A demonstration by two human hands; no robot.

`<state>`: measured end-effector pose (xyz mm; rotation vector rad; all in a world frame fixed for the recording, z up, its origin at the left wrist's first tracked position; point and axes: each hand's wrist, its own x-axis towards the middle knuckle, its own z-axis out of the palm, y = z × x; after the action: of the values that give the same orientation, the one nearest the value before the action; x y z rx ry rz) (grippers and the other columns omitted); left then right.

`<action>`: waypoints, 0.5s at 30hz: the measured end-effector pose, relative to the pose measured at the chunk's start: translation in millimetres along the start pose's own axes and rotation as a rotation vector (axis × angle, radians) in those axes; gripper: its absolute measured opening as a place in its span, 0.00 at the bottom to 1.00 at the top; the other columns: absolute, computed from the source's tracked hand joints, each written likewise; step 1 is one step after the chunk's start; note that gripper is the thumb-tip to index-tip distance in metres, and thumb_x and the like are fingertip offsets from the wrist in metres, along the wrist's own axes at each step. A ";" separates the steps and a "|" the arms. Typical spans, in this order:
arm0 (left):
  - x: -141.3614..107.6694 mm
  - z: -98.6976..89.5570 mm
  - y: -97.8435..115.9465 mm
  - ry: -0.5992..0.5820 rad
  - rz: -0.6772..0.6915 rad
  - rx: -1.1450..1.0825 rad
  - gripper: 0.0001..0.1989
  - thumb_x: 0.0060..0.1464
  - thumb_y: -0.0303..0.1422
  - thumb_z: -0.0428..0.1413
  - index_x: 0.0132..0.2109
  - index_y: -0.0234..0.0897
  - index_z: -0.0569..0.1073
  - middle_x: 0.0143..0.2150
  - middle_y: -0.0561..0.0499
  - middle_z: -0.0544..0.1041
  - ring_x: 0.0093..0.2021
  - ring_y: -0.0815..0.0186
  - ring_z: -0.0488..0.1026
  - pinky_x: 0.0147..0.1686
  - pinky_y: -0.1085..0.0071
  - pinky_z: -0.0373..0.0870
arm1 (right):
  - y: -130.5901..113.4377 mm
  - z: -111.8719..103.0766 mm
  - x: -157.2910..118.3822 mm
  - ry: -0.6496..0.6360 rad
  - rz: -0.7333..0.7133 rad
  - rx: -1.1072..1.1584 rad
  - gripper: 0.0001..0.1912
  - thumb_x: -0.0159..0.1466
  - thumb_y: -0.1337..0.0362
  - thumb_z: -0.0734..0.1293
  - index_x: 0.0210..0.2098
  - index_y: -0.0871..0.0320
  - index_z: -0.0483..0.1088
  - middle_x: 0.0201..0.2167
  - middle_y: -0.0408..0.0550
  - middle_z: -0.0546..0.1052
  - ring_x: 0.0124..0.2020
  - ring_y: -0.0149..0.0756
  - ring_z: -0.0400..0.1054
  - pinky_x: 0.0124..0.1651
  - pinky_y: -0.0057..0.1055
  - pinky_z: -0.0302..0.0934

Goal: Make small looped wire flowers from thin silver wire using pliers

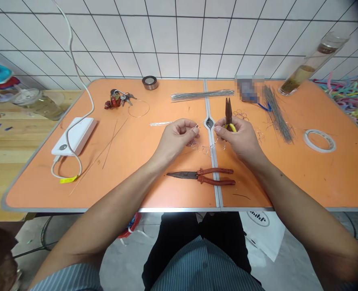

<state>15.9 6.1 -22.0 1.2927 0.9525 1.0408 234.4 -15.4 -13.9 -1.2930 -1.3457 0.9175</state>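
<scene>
My left hand (179, 135) is closed in a pinch on a thin, looped wire (203, 148), which sags in small curls towards the other hand. In my right hand (245, 136) sit small pliers (228, 110) with yellow grips, their dark jaws pointing up and away from me. The thumb and forefinger of that hand are pressed together at the wire's other end. Just below both hands, long-nose pliers (201, 175) with red handles lie on the orange table (154, 194), jaws to the left.
Straight wires (201, 95) lie at the back, with another wire bundle (277, 115) at right. Around them are a white tape ring (319, 140), a tilted glass of liquid (306, 70), a brown tape roll (150, 83), keys (125, 98) and a white power bank (74, 136) with a cable.
</scene>
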 end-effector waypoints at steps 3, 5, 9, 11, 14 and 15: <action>-0.8 0.8 2.1 0.002 0.030 0.037 0.13 0.58 0.41 0.69 0.42 0.36 0.81 0.34 0.49 0.83 0.30 0.69 0.76 0.33 0.73 0.74 | -2.2 2.1 -2.4 -0.015 -0.009 -0.050 0.07 0.60 0.60 0.76 0.34 0.55 0.77 0.30 0.42 0.75 0.31 0.34 0.65 0.38 0.35 0.59; -1.4 2.0 2.7 0.000 0.045 0.058 0.12 0.59 0.40 0.69 0.40 0.36 0.81 0.32 0.50 0.82 0.30 0.69 0.75 0.32 0.73 0.73 | -3.6 4.5 -4.5 -0.033 -0.003 -0.080 0.07 0.61 0.60 0.75 0.34 0.56 0.77 0.29 0.42 0.74 0.31 0.34 0.65 0.37 0.35 0.59; -1.8 4.3 0.8 -0.013 0.057 0.091 0.10 0.60 0.39 0.67 0.37 0.36 0.81 0.27 0.52 0.77 0.27 0.70 0.70 0.29 0.72 0.67 | -5.5 9.6 -8.6 -0.086 0.016 -0.112 0.07 0.61 0.60 0.75 0.34 0.56 0.77 0.28 0.41 0.73 0.30 0.33 0.63 0.35 0.34 0.57; -1.6 4.8 -1.4 -0.030 0.061 0.098 0.11 0.60 0.39 0.67 0.34 0.37 0.80 0.25 0.54 0.73 0.25 0.71 0.66 0.27 0.72 0.64 | -5.7 11.1 -9.9 -0.119 0.017 -0.120 0.08 0.61 0.59 0.76 0.34 0.56 0.77 0.27 0.40 0.71 0.29 0.32 0.61 0.34 0.33 0.55; -1.3 4.8 -4.3 -0.044 0.081 0.106 0.11 0.60 0.37 0.66 0.32 0.37 0.79 0.23 0.55 0.70 0.23 0.71 0.64 0.25 0.72 0.61 | -5.4 11.5 -10.4 -0.152 0.018 -0.107 0.10 0.60 0.57 0.77 0.34 0.56 0.77 0.27 0.40 0.70 0.29 0.32 0.61 0.33 0.33 0.55; -1.3 4.7 -4.7 -0.040 0.088 0.108 0.11 0.60 0.37 0.65 0.32 0.37 0.79 0.23 0.55 0.70 0.23 0.71 0.64 0.25 0.72 0.60 | -5.3 11.3 -10.3 -0.157 0.022 -0.097 0.11 0.60 0.56 0.78 0.34 0.56 0.77 0.27 0.40 0.70 0.29 0.32 0.61 0.33 0.33 0.55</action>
<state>20.3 3.6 -26.4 1.4511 0.9391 1.0383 221.4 -24.9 -12.6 -1.3335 -1.5160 0.9960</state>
